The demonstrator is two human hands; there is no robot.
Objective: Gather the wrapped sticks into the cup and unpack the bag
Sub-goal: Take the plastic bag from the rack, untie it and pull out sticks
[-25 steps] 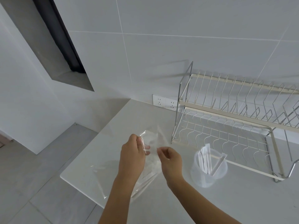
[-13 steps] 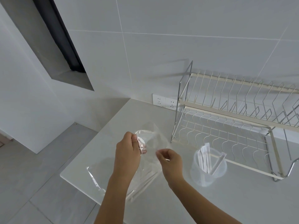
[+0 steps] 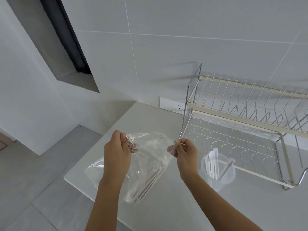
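Note:
A clear plastic bag (image 3: 150, 157) hangs above the white counter (image 3: 150, 117), its mouth stretched between my two hands. My left hand (image 3: 116, 155) pinches the left edge of the mouth. My right hand (image 3: 185, 150) pinches the right edge. Several white wrapped sticks (image 3: 148, 182) lie bunched in the lower part of the bag. To the right stands a translucent plastic cup (image 3: 216, 174) on the counter, with several wrapped sticks (image 3: 213, 162) upright in it.
A two-tier wire dish rack (image 3: 241, 124) stands behind and right of the cup. A double wall socket (image 3: 171, 104) sits on the tiled wall. The counter's left edge (image 3: 70, 179) drops to a grey tiled floor.
My hands have moved apart and the bag's mouth has widened between them. The bag has lifted a little off the counter.

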